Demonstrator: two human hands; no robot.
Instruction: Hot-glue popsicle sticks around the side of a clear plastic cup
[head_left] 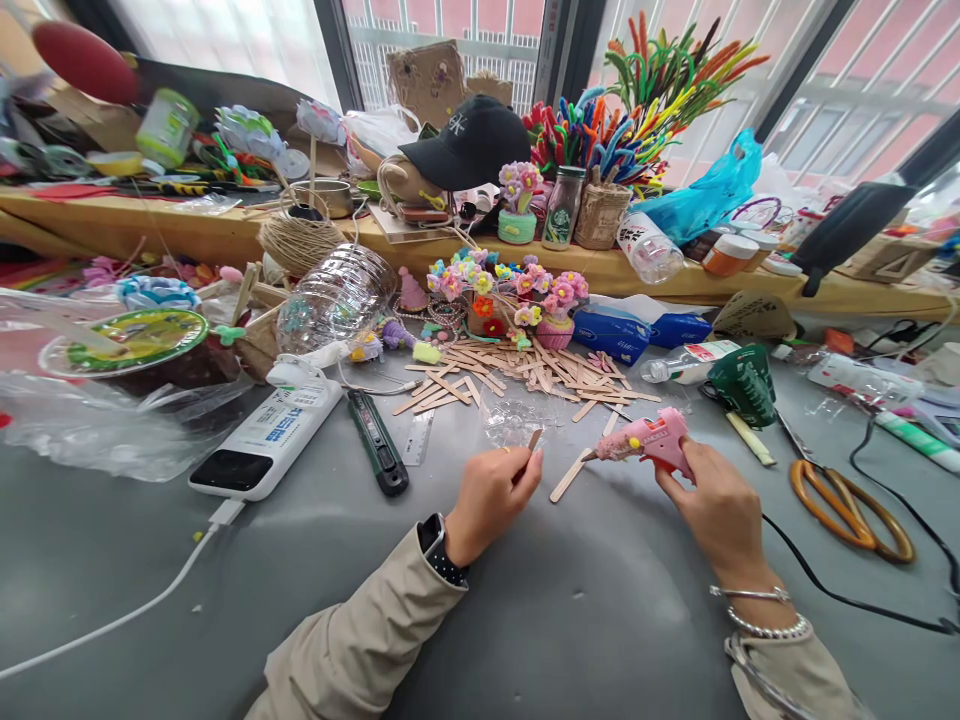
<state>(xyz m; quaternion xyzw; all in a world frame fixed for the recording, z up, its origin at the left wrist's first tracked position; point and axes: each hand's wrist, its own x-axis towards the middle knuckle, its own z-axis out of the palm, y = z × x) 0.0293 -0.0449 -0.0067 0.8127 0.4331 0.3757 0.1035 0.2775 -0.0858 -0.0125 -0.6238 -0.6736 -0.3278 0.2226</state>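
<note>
My right hand [709,500] is wrapped round the handle of a pink hot glue gun [641,443]. Its nozzle points left, close to a wooden craft stick [568,477] lying on the grey table. My left hand [495,492] is closed in a pinch on a small piece of craft stick [534,439], whose end pokes up between thumb and finger. Beyond both hands spreads a loose pile of craft sticks [525,370]. A crumpled piece of clear plastic [517,415] lies just past my left hand.
Left of my hands lie a dark green utility knife [377,442], a clear ruler [418,437] and a white power bank [268,440] with a cable. To the right are orange-handled scissors [851,510], a green glue gun [742,385] and a black cord [847,600]. Pipe-cleaner flowers [559,300] stand behind the pile.
</note>
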